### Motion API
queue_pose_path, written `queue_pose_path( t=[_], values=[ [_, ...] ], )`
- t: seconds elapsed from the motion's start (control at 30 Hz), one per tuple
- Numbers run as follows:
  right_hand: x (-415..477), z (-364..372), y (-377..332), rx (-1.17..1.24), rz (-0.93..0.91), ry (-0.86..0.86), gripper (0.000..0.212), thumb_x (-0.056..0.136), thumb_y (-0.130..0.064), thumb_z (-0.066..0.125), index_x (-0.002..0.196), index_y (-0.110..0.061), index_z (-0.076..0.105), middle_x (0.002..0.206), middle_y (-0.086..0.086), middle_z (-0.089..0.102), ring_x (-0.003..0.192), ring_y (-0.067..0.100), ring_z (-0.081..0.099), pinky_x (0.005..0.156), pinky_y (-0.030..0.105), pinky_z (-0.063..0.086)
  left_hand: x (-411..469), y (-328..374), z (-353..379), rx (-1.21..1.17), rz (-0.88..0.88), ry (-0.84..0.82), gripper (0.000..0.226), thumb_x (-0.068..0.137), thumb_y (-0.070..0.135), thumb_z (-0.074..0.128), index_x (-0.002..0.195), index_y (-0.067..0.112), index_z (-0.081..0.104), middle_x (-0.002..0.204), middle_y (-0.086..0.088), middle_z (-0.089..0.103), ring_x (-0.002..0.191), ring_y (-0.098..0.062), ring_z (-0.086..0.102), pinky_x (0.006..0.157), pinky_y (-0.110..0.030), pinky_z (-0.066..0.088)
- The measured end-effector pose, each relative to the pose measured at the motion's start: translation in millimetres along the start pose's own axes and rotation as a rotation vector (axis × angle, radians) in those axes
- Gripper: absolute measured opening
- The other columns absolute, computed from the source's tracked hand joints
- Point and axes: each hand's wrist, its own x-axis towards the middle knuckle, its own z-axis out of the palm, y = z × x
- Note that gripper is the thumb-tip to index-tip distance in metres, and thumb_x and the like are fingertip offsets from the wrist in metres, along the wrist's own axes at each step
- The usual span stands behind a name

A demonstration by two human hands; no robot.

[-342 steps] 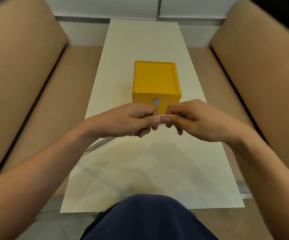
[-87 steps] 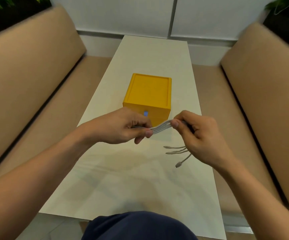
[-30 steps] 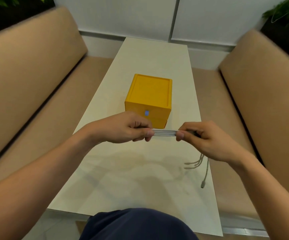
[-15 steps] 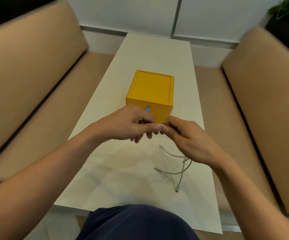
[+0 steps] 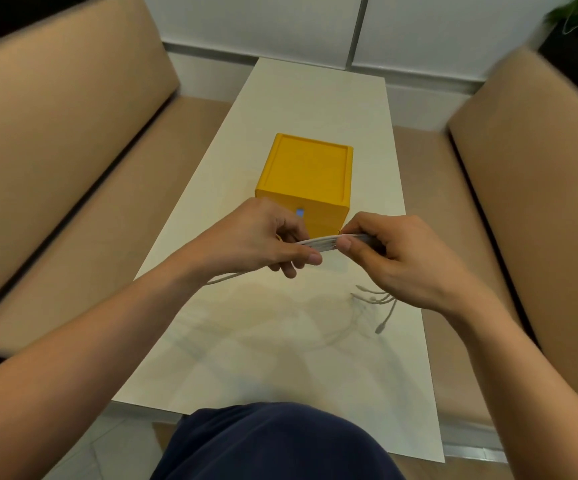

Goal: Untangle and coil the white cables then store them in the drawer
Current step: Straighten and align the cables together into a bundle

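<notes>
The white cables (image 5: pixel 319 242) were held as a flat bundle just in front of the yellow drawer box (image 5: pixel 310 174), pinched in the grip of the left hand (image 5: pixel 258 235) and the right hand (image 5: pixel 405 259). They were judged light, limp, perhaps slippery, best taken mid-bundle.

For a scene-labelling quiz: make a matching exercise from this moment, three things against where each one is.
Things:
A. yellow plastic drawer box
B. bundled white cables
C. loose white cable ends

Places:
1. trailing below the right hand
2. pinched between the left hand and the right hand
3. standing on the white table, beyond the hands

Pairs: A-3; B-2; C-1
</notes>
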Motion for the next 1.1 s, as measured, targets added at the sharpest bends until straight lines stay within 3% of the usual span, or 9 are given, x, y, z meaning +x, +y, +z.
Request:
queue_pose_path(
  t=[0.13,0.23,0.33,0.4,0.57,0.67,0.83,0.97,1.1],
  values=[
    [2.0,2.7,2.0,-0.054,-0.013,0.036,0.019,0.102,-0.043,0.056,0.098,-0.029,0.067,0.061,-0.006,0.057,0.057,0.014,0.05,0.053,0.042,0.043,-3.4,0.1,1.0,0.059,-0.002,0.015,0.023,0.082,0.038,0.082,0.078,0.016,0.076,0.066,0.003,0.074,0.062,-0.01,0.074,0.058,-0.022,0.054],
    [3.2,3.3,3.0,-0.059,-0.006,0.059,0.018,0.103,-0.042,0.055,0.096,-0.029,0.066,0.059,-0.007,0.054,0.057,0.013,0.049,0.05,0.038,0.038,-2.6,-2.0,3.7,0.047,0.026,0.093,0.025,0.084,0.04,0.08,0.081,0.015,0.077,0.067,0.002,0.073,0.061,-0.012,0.074,0.057,-0.029,0.054],
    [0.5,1.0,2.7,-0.053,-0.018,0.114,0.017,0.102,-0.039,0.057,0.093,-0.028,0.067,0.056,-0.006,0.052,0.057,0.015,0.048,0.049,0.033,0.033,-2.9,-11.2,-4.5,-0.054,-0.009,-0.12,0.02,0.095,0.031,0.071,0.093,0.012,0.075,0.079,-0.003,0.077,0.074,-0.018,0.077,0.069,-0.032,0.061],
    [-0.4,1.1,3.9,-0.07,-0.008,0.106,0.02,0.103,-0.041,0.055,0.095,-0.027,0.067,0.058,-0.005,0.053,0.056,0.015,0.049,0.049,0.033,0.034,-3.8,-16.2,-8.3,-0.081,0.007,-0.159,0.012,0.098,0.024,0.068,0.094,0.014,0.073,0.082,-0.004,0.077,0.076,-0.02,0.077,0.073,-0.035,0.062],
    [0.3,4.4,4.2,-0.327,0.023,0.0,0.037,0.105,-0.052,0.038,0.091,-0.026,0.062,0.061,-0.007,0.052,0.055,0.01,0.048,0.05,0.032,0.032,4.7,-22.1,-4.1,0.181,0.043,0.028,0.02,0.098,0.043,0.064,0.086,0.028,0.07,0.068,0.008,0.071,0.054,-0.007,0.063,0.053,-0.019,0.044],
    [-0.7,1.0,9.7,-0.182,-0.05,0.046,0.036,0.103,-0.05,0.044,0.085,-0.024,0.063,0.056,-0.007,0.049,0.052,0.013,0.046,0.048,0.032,0.033,3.6,-22.6,-7.7,0.238,0.045,-0.031,0.037,0.094,0.056,0.054,0.076,0.027,0.068,0.055,0.014,0.058,0.05,-0.005,0.049,0.052,-0.022,0.034],
    [-0.2,4.0,24.9,-0.035,-0.001,-0.1,0.04,0.102,-0.051,0.049,0.076,-0.022,0.059,0.057,-0.005,0.049,0.054,0.015,0.044,0.053,0.037,0.036,-5.2,-14.3,-17.7,0.124,0.204,-0.097,0.032,0.106,0.029,0.053,0.076,0.026,0.061,0.064,0.016,0.051,0.063,-0.005,0.045,0.06,-0.014,0.033],
    [-6.5,-5.7,4.7,0.018,-0.169,-0.2,0.04,0.104,-0.048,0.051,0.072,-0.025,0.056,0.058,-0.003,0.047,0.055,0.019,0.045,0.053,0.038,0.035,0.1,-27.8,-15.1,0.294,0.246,-0.031,0.029,0.101,0.041,0.051,0.078,0.028,0.063,0.06,0.015,0.051,0.056,-0.009,0.044,0.053,-0.019,0.028],
    [3.6,-12.1,3.4,0.036,-0.165,-0.008,0.04,0.103,-0.044,0.055,0.075,-0.015,0.063,0.057,0.002,0.045,0.054,0.021,0.041,0.05,0.032,0.029,4.4,-29.8,-5.9,0.369,0.248,-0.033,0.031,0.104,0.042,0.048,0.08,0.028,0.062,0.063,0.017,0.054,0.057,-0.01,0.048,0.053,-0.025,0.029]
  ],
)
